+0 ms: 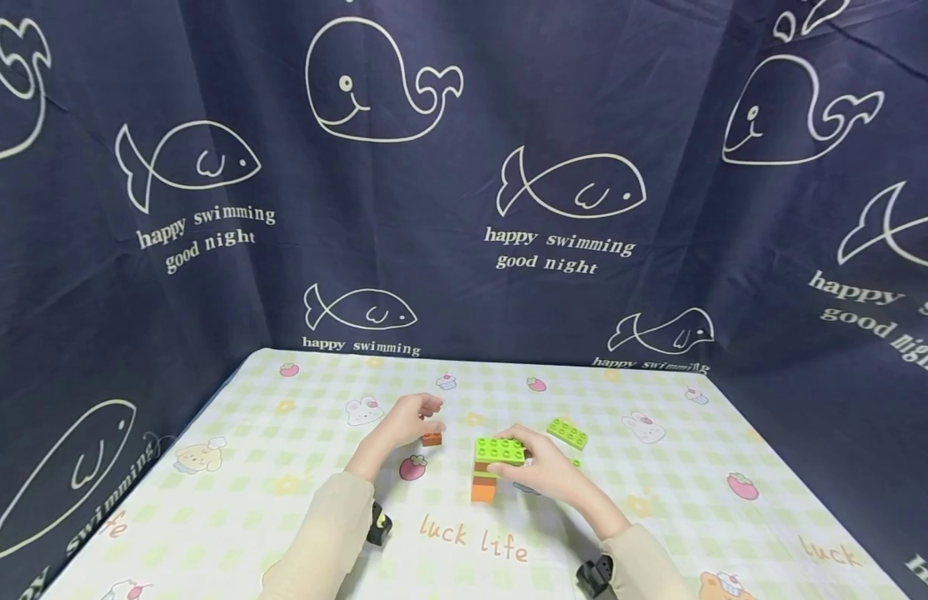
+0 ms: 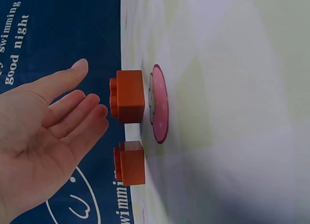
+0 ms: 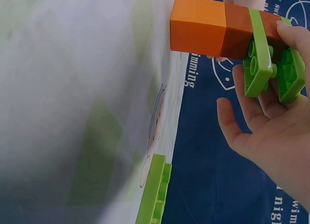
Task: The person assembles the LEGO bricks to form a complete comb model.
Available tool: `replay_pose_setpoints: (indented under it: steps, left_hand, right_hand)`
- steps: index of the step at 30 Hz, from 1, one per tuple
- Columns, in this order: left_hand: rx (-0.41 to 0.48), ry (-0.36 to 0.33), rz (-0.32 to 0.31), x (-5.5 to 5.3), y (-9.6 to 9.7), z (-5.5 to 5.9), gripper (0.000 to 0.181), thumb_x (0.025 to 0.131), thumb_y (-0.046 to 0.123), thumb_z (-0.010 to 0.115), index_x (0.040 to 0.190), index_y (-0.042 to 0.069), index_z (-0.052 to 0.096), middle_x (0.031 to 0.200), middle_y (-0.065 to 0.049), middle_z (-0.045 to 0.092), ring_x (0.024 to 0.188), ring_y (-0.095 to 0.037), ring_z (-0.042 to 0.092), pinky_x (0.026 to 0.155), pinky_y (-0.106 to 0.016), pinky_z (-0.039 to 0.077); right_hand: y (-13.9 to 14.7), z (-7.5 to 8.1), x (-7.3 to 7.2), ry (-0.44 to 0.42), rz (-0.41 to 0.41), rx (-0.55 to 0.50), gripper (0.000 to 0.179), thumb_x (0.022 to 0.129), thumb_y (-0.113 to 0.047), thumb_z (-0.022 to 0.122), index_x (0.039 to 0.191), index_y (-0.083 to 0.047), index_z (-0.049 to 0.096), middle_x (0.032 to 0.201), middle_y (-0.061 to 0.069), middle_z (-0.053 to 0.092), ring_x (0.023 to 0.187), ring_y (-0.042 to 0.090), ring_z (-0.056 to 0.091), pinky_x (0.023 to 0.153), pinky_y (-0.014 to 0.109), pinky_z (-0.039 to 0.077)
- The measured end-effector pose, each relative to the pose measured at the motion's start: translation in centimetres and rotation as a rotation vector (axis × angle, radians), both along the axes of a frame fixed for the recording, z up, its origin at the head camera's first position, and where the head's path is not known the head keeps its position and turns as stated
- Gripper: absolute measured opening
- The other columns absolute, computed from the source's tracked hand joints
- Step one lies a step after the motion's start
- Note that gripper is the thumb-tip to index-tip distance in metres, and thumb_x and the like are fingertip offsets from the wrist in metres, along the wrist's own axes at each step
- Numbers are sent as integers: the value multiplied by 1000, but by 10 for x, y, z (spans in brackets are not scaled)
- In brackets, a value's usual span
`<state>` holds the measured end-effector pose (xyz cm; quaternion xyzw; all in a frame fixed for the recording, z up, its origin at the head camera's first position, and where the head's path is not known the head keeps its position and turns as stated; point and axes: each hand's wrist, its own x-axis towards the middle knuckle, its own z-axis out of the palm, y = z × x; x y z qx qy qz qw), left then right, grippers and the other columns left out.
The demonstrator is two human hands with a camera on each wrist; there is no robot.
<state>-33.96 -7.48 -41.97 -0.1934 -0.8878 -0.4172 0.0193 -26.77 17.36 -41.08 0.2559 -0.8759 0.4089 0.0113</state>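
My left hand (image 1: 413, 418) hovers over a reddish-brown toy brick (image 1: 431, 438), its fingers loosely bent and holding nothing. In the left wrist view two such bricks stand side by side, one brick (image 2: 130, 97) near the thumb and a second brick (image 2: 132, 163) just past the fingertips. My right hand (image 1: 542, 462) holds the top of a brick stack (image 1: 483, 488), thumb on the near side. From the bottom, the stack has an orange brick (image 3: 198, 25), a brown brick (image 3: 237, 30), a green plate (image 3: 261, 64), another brown brick and a green plate (image 3: 291, 76) on top.
A loose green plate (image 1: 567, 432) lies on the table beyond my right hand. A small green piece (image 1: 576, 462) shows behind that hand, mostly hidden. The patterned tablecloth (image 1: 464, 533) ends at a dark blue curtain (image 1: 449, 250) behind and at both sides.
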Motion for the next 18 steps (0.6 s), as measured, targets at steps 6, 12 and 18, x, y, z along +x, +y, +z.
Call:
replay_pose_setpoints:
  steps: [6, 12, 18]
  left_hand:
    - [-27, -30, 17, -1, -1, -6, 38, 78, 5, 73, 112, -6, 61, 110, -20, 65, 102, -32, 61, 91, -42, 49]
    - [-80, -35, 25, -2, -3, -10, 40, 73, 4, 77, 109, -5, 63, 107, -17, 67, 102, -30, 61, 93, -42, 48]
    - [-137, -4, 12, -2, -5, -13, 37, 71, 2, 77, 105, -4, 66, 101, -13, 68, 93, -24, 61, 88, -39, 49]
  right_hand:
    - [-1, 0, 0, -11, -14, 7, 40, 81, -37, 71, 113, -15, 62, 106, -2, 63, 90, 9, 55, 78, 22, 47]
    - [-1, 1, 0, -19, -28, 12, 41, 81, -39, 71, 114, -18, 61, 109, -4, 62, 92, 10, 55, 77, 21, 46]
    - [0, 1, -1, 18, -1, 12, 39, 82, -37, 71, 113, -16, 63, 109, -2, 63, 89, 9, 53, 73, 22, 46]
